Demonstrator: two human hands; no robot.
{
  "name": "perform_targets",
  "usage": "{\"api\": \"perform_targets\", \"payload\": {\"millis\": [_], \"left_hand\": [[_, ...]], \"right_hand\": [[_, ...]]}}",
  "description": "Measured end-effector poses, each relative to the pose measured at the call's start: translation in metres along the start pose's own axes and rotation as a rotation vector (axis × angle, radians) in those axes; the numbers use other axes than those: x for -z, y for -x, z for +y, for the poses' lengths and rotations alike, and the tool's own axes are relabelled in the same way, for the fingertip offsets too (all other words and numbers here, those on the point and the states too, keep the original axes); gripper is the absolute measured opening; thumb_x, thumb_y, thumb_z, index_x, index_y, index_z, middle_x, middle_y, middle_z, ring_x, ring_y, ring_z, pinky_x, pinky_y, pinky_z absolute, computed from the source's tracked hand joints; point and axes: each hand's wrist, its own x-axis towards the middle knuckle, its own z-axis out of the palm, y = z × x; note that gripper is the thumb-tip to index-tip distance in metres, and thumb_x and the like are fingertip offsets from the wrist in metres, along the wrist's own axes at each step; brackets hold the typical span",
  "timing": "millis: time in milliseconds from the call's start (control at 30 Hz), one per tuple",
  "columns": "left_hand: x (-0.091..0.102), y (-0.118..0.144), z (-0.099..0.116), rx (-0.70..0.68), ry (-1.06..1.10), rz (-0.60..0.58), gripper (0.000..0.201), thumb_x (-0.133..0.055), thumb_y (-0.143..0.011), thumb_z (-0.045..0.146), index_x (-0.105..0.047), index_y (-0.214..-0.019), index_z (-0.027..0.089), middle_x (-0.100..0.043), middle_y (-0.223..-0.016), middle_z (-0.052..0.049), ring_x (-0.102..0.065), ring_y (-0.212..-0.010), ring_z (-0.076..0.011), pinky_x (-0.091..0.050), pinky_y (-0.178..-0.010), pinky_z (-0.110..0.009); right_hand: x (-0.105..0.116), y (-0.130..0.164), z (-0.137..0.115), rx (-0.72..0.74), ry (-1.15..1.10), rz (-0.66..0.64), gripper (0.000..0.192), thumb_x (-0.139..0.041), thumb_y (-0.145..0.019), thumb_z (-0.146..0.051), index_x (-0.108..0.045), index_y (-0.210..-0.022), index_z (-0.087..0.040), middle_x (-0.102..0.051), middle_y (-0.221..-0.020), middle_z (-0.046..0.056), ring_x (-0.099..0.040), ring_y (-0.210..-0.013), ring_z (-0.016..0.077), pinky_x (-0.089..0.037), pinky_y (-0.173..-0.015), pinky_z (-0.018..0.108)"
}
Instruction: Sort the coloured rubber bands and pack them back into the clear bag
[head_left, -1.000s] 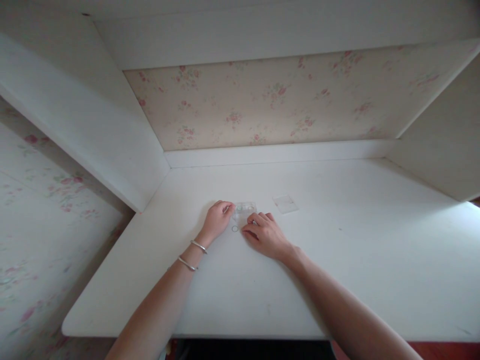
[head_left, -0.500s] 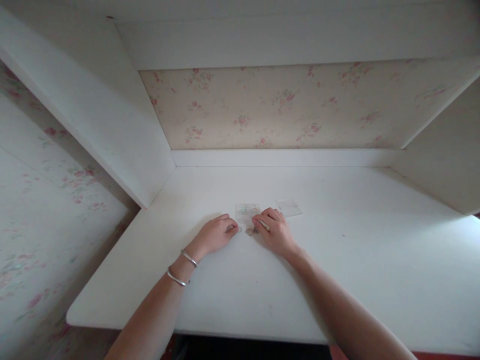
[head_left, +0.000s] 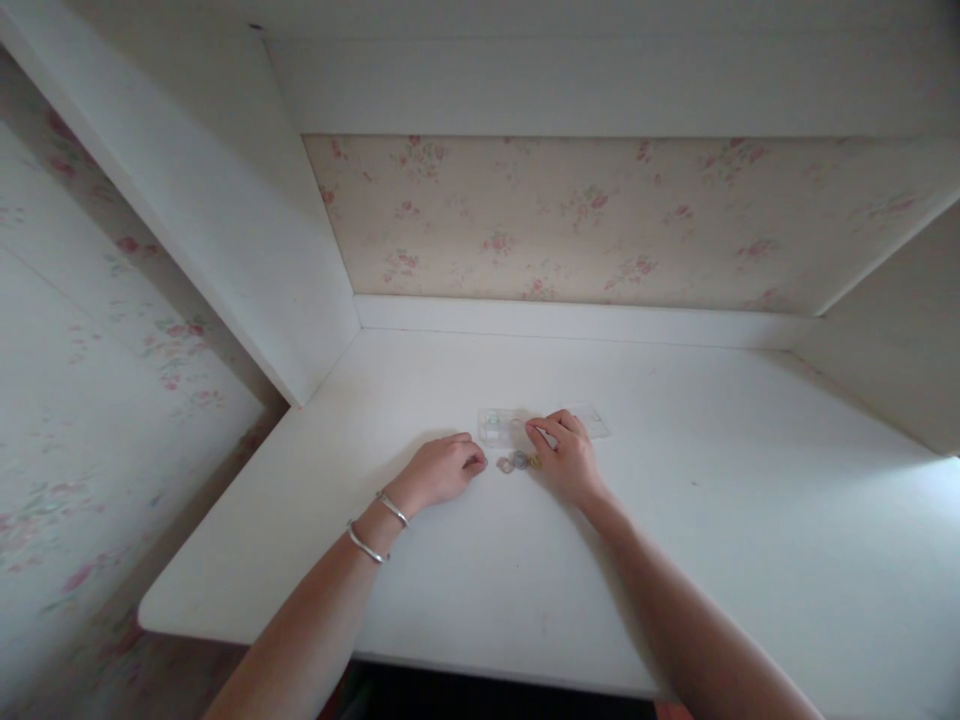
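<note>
White all round: you sit at a white surface [head_left: 675,560] set in an alcove, with floral wallpaper behind it and a white side panel rising at the left.

Your left hand [head_left: 439,470], two bangles [head_left: 379,525] on its wrist, lies knuckles up near the middle of the surface with its fingers curled under. A second ago it was farther back, touching the left end of the clear tray [head_left: 501,425]; it has since slid toward the near edge and off the tray. Whether it pinches anything small under the fingertips I cannot tell.

Just right of it lie a few small rings [head_left: 517,461], loose on the surface between your two hands. A second ago only one showed there, so more seem to have come out of the tray, which lies just behind them.

Your right hand [head_left: 566,455] has moved back toward the far edge; its curled fingertips touch the right end of the tray. It appears to grip nothing. A flat clear piece [head_left: 598,425] peeks out just behind that hand.
</note>
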Motion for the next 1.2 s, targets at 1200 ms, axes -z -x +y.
{"api": "perform_targets", "payload": {"millis": [1200], "left_hand": [[-0.01,-0.051,-0.003,0.102,0.257,0.337,0.02,-0.05,-0.085,0.031,-0.063,-0.086,0.016,-0.063,-0.083,-0.003,-0.056,-0.075,-0.0146,-0.044,-0.07,-0.026]], "right_hand": [[0.026,0.014,-0.032,0.291,0.157,-0.37,0.019,-0.051,-0.085,-0.029,-0.07,-0.087,-0.027,-0.063,-0.076,0.002,-0.052,-0.077,0.0148,-0.026,-0.072,0.03]]}}
